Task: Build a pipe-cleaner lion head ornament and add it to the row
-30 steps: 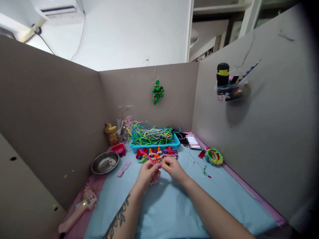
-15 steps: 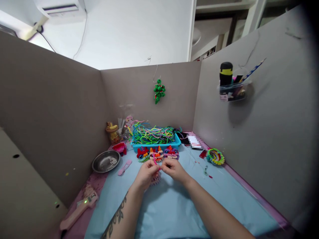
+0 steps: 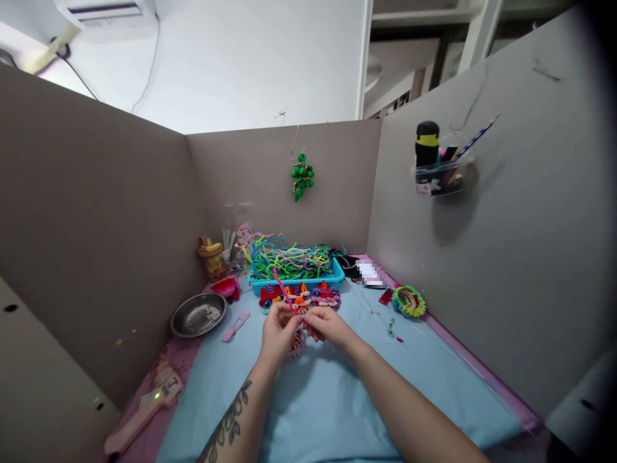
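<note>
A bright pink pipe cleaner (image 3: 284, 289) stands up at a slant from between my hands, its upper end over the tray. My left hand (image 3: 278, 329) pinches it low down with thumb and fingers. Close against it, my right hand (image 3: 328, 325) has its fingertips closed on the lower end, which the fingers partly hide. Under my hands lies a pale pink fuzzy piece (image 3: 296, 347), mostly covered. Just beyond them sit several fuzzy figures in red, orange and purple, among them a purple one (image 3: 326, 294).
A blue tray (image 3: 263, 287) of colourful pipe cleaners stands at the back. At left are a metal bowl (image 3: 186, 323) with white beads, a pink clip (image 3: 236, 326) and a pink glue gun (image 3: 144, 411). A yellow-green fuzzy ring (image 3: 409, 302) lies right.
The pink pipe cleaner now shows longer, leaning left above my hands. My right hand has turned, with more of its lower fingers visible. The view has shifted slightly right.
</note>
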`<action>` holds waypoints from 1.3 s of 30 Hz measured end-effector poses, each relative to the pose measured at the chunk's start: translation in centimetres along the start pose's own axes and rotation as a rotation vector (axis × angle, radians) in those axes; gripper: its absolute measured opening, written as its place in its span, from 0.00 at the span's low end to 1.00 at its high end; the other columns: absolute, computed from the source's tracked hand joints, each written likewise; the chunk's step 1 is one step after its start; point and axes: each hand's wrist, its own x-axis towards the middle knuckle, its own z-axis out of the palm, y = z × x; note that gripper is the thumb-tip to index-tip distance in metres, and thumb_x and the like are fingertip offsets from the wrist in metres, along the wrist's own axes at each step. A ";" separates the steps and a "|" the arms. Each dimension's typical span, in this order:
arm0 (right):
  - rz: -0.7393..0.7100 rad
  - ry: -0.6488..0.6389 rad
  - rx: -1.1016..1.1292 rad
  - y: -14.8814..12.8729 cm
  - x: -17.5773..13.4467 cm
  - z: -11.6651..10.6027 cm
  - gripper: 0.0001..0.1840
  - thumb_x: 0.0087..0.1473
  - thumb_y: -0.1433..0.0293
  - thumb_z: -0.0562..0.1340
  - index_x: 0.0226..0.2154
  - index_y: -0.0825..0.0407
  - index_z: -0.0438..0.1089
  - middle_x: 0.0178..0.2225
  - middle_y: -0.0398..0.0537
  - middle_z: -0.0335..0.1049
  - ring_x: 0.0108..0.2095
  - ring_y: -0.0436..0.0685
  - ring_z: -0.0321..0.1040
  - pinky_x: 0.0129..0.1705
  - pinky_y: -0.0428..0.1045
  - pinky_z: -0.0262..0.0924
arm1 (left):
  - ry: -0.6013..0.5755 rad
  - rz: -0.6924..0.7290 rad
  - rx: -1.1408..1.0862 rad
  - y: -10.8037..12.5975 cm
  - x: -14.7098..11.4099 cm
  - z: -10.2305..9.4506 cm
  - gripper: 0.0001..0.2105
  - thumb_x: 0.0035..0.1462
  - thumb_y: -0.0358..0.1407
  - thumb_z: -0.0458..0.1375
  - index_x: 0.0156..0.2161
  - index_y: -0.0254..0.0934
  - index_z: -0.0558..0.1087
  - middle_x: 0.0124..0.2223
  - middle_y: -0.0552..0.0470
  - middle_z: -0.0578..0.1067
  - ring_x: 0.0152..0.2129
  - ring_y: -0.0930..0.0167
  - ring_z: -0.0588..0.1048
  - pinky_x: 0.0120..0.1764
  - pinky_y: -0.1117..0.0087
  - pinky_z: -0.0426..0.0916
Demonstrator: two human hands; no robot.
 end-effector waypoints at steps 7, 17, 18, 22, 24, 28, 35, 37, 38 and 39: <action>-0.008 0.133 -0.051 0.8 0.4 0.1 0.10 0.44 0.69 0.57 0.16 0.54 0.62 0.12 0.37 0.59 0.12 0.44 0.52 0.14 0.41 0.45 | -0.089 0.022 0.224 -0.4 0.1 -0.3 0.07 0.45 0.37 0.60 0.28 0.34 0.72 0.23 0.54 0.71 0.22 0.72 0.68 0.27 0.74 0.61; 0.169 0.169 0.117 -0.1 0.6 0.6 0.07 0.40 0.71 0.56 0.16 0.53 0.59 0.09 0.34 0.56 0.09 0.43 0.48 0.11 0.40 0.38 | -0.047 0.148 0.458 -1.0 -0.2 -0.6 0.09 0.49 0.38 0.58 0.23 0.36 0.70 0.21 0.55 0.68 0.21 0.73 0.65 0.26 0.76 0.59; 0.190 0.167 0.117 -0.5 0.6 0.6 0.08 0.40 0.71 0.56 0.15 0.53 0.58 0.09 0.34 0.55 0.09 0.43 0.47 0.11 0.40 0.37 | -0.045 0.128 0.443 -0.9 -0.2 -0.6 0.09 0.49 0.39 0.58 0.23 0.36 0.70 0.20 0.56 0.67 0.20 0.74 0.64 0.25 0.76 0.59; 0.247 0.124 0.032 -2.1 1.0 0.6 0.08 0.40 0.72 0.56 0.14 0.53 0.59 0.09 0.35 0.55 0.09 0.42 0.47 0.11 0.40 0.38 | -0.042 0.027 0.373 -0.4 -0.2 -0.6 0.11 0.49 0.42 0.57 0.25 0.35 0.70 0.21 0.56 0.68 0.19 0.74 0.65 0.24 0.77 0.60; 0.234 0.092 -0.042 -2.6 1.4 0.3 0.08 0.40 0.74 0.56 0.14 0.54 0.60 0.09 0.35 0.56 0.10 0.43 0.49 0.12 0.40 0.41 | -0.038 -0.017 0.369 -0.1 -0.1 -0.6 0.12 0.49 0.43 0.57 0.26 0.34 0.71 0.21 0.55 0.69 0.20 0.73 0.66 0.25 0.76 0.61; 0.172 0.017 -0.184 -2.3 2.3 -0.6 0.08 0.39 0.77 0.57 0.14 0.54 0.60 0.11 0.35 0.55 0.14 0.45 0.53 0.16 0.41 0.46 | -0.041 -0.093 0.412 0.1 0.2 -0.6 0.14 0.49 0.45 0.58 0.29 0.33 0.72 0.22 0.54 0.70 0.21 0.73 0.67 0.25 0.76 0.62; -0.097 -0.030 -0.478 -1.3 3.4 -1.8 0.07 0.42 0.75 0.57 0.18 0.54 0.67 0.17 0.37 0.61 0.22 0.47 0.60 0.23 0.41 0.49 | -0.006 -0.262 0.396 -0.2 0.9 -1.0 0.17 0.43 0.49 0.61 0.27 0.34 0.73 0.22 0.54 0.72 0.19 0.72 0.67 0.22 0.76 0.62; -0.184 -0.059 -0.620 -1.5 3.6 -2.2 0.06 0.43 0.73 0.58 0.19 0.53 0.69 0.18 0.38 0.64 0.23 0.48 0.61 0.23 0.41 0.48 | 0.008 -0.322 0.362 0.2 0.9 -0.8 0.17 0.40 0.50 0.62 0.26 0.35 0.73 0.21 0.54 0.71 0.18 0.73 0.67 0.21 0.76 0.62; -0.240 -0.076 -0.697 -1.7 3.7 -2.3 0.06 0.43 0.72 0.58 0.20 0.52 0.69 0.19 0.39 0.66 0.24 0.49 0.62 0.23 0.42 0.48 | 0.019 -0.353 0.338 0.5 1.0 -0.7 0.18 0.38 0.50 0.63 0.25 0.35 0.72 0.21 0.54 0.71 0.19 0.72 0.67 0.21 0.77 0.62; -0.302 -0.098 -0.771 -1.9 3.9 -2.5 0.05 0.44 0.71 0.58 0.21 0.52 0.70 0.20 0.39 0.68 0.25 0.49 0.63 0.23 0.42 0.48 | 0.028 -0.388 0.308 0.7 1.0 -0.5 0.18 0.37 0.50 0.64 0.25 0.35 0.72 0.21 0.55 0.71 0.19 0.72 0.67 0.22 0.77 0.63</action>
